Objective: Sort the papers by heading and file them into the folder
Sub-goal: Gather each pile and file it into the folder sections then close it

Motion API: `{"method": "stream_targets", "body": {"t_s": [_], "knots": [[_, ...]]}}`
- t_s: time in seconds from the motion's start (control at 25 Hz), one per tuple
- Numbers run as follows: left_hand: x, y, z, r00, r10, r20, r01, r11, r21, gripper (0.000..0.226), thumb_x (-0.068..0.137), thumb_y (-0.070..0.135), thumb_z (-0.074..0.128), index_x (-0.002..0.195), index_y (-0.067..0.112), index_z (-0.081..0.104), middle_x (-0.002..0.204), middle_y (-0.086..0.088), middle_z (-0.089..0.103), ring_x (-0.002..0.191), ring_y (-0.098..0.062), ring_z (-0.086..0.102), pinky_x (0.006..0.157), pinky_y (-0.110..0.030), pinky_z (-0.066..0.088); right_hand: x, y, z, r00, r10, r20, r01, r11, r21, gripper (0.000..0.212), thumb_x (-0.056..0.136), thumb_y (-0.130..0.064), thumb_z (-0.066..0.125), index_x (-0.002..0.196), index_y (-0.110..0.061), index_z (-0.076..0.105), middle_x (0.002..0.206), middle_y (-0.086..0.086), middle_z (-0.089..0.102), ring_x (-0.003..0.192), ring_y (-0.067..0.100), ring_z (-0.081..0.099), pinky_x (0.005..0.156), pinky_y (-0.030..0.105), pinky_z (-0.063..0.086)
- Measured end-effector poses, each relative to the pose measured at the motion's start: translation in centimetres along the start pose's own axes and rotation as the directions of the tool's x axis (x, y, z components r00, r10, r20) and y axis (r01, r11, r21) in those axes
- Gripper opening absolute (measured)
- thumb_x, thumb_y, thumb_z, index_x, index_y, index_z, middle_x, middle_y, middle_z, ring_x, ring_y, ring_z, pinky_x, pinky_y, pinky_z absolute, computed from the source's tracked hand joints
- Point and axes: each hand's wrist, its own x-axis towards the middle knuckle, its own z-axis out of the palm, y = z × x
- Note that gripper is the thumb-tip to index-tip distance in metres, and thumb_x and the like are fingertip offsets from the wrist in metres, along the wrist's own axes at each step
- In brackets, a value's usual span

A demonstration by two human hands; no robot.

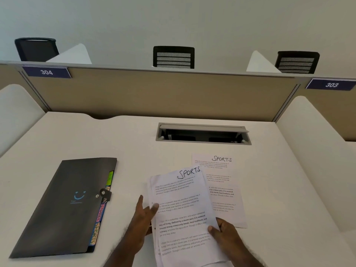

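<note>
Stack of white printed papers (185,212), top sheet headed "SPORTS" in handwriting, held tilted above the desk at 6 o'clock, top edge leaning toward 1 o'clock. Just beyond, at 3 o'clock of the stack, 1 more sheet (223,182) headed "SPORTS", lying flat, partly covered by the stack. Well apart at 9 o'clock, a dark grey folder (67,207), closed with a snap strap, flat, smiley mark on the cover, coloured tabs showing along its right edge, 1 reading "SPORTS".

Matt dark plastic folder (63,207); thin white paper stack (185,212); smooth matt desk (77,137).
</note>
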Motion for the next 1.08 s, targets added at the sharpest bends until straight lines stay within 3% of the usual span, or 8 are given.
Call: {"method": "stream_targets", "body": {"t_s": [0.12, 0.2, 0.28, 0.4, 0.52, 0.64, 0.88, 1.08], "knots": [[-0.5, -0.8, 0.3, 0.994, -0.014, 0.110, 0.018, 0.999, -0.028, 0.048, 0.092, -0.002, 0.059, 0.134, 0.018, 0.046, 0.115, -0.009, 0.073, 0.098, -0.035, 0.072, 0.076, -0.050, 0.060, 0.5, -0.3, 0.7, 0.998, -0.056, 0.011, 0.056, 0.998, -0.017, 0.024, 0.090, -0.014, 0.062, 0.092, -0.037, 0.068, 0.089, -0.018, 0.075, 0.090, 0.007, 0.070, 0.074, 0.018, 0.050], [-0.3, -1.3, 0.0, 0.996, -0.004, 0.091, 0.005, 1.000, -0.013, 0.037, 0.093, -0.007, 0.055, 0.124, 0.013, 0.057, 0.116, -0.014, 0.072, 0.097, -0.036, 0.072, 0.081, -0.053, 0.059, 1.5, 0.3, 0.2, 0.959, -0.139, -0.246, 0.118, 0.988, -0.098, 0.025, 0.088, -0.021, 0.066, 0.099, -0.043, 0.060, 0.107, -0.009, 0.069, 0.104, 0.017, 0.065, 0.088, 0.029, 0.050], [0.3, -1.5, -0.7, 0.999, 0.010, 0.054, -0.008, 0.999, -0.046, 0.035, 0.093, -0.007, 0.054, 0.121, 0.012, 0.060, 0.117, -0.016, 0.071, 0.099, -0.038, 0.071, 0.087, -0.057, 0.055, 2.6, 0.7, -1.5, 0.880, -0.138, -0.454, -0.052, 0.923, -0.381, 0.041, 0.087, -0.037, 0.064, 0.126, -0.037, 0.051, 0.134, 0.002, 0.051, 0.124, 0.027, 0.050, 0.098, 0.042, 0.044], [0.9, -1.2, -1.7, 1.000, 0.015, 0.025, -0.012, 0.994, -0.110, 0.035, 0.093, -0.006, 0.054, 0.122, 0.011, 0.060, 0.114, -0.016, 0.072, 0.101, -0.041, 0.070, 0.089, -0.060, 0.054, 3.7, 1.7, -3.6, 0.887, -0.022, -0.461, -0.308, 0.717, -0.626, 0.084, 0.086, -0.056, 0.053, 0.151, -0.023, 0.011, 0.159, 0.010, 0.009, 0.145, 0.032, 0.015, 0.109, 0.050, 0.031], [1.2, -1.2, -2.0, 1.000, 0.026, 0.012, -0.024, 0.992, -0.125, 0.033, 0.093, -0.006, 0.053, 0.120, 0.011, 0.060, 0.112, -0.016, 0.073, 0.100, -0.041, 0.070, 0.088, -0.059, 0.055, 4.2, 2.1, -3.4, 0.910, 0.031, -0.414, -0.257, 0.825, -0.503, 0.092, 0.088, -0.042, 0.060, 0.153, -0.020, -0.001, 0.160, 0.015, -0.006, 0.147, 0.035, 0.006, 0.116, 0.050, 0.020], [1.3, -1.3, -2.1, 0.999, 0.031, -0.013, -0.033, 0.990, -0.134, 0.031, 0.093, -0.006, 0.053, 0.117, 0.012, 0.061, 0.111, -0.015, 0.074, 0.097, -0.039, 0.071, 0.081, -0.053, 0.058, 4.2, 1.9, -2.9, 0.900, 0.077, -0.430, -0.240, 0.910, -0.338, 0.092, 0.089, -0.025, 0.063, 0.153, -0.025, -0.002, 0.161, 0.008, -0.011, 0.143, 0.041, 0.017, 0.113, 0.053, 0.024], [1.5, -1.3, -2.0, 0.999, 0.012, -0.038, -0.017, 0.991, -0.133, 0.027, 0.094, -0.002, 0.054, 0.116, 0.012, 0.060, 0.106, -0.015, 0.075, 0.091, -0.040, 0.072, 0.077, -0.055, 0.059, 3.8, 1.0, -3.9, 0.886, 0.012, -0.464, -0.191, 0.921, -0.339, 0.088, 0.086, -0.003, 0.063, 0.153, -0.018, 0.009, 0.161, 0.007, 0.005, 0.132, 0.036, 0.044, 0.108, 0.041, 0.035], [1.4, -1.1, -2.3, 0.998, -0.002, -0.060, -0.005, 0.993, -0.115, 0.027, 0.094, -0.003, 0.055, 0.116, 0.011, 0.060, 0.109, -0.018, 0.073, 0.090, -0.041, 0.072, 0.080, -0.058, 0.058, 3.7, 0.9, -4.6, 0.786, 0.064, -0.615, -0.114, 0.993, -0.043, 0.065, 0.079, 0.004, 0.065, 0.140, -0.012, 0.046, 0.125, 0.015, 0.064, 0.113, 0.032, 0.061, 0.100, 0.036, 0.042]]}}
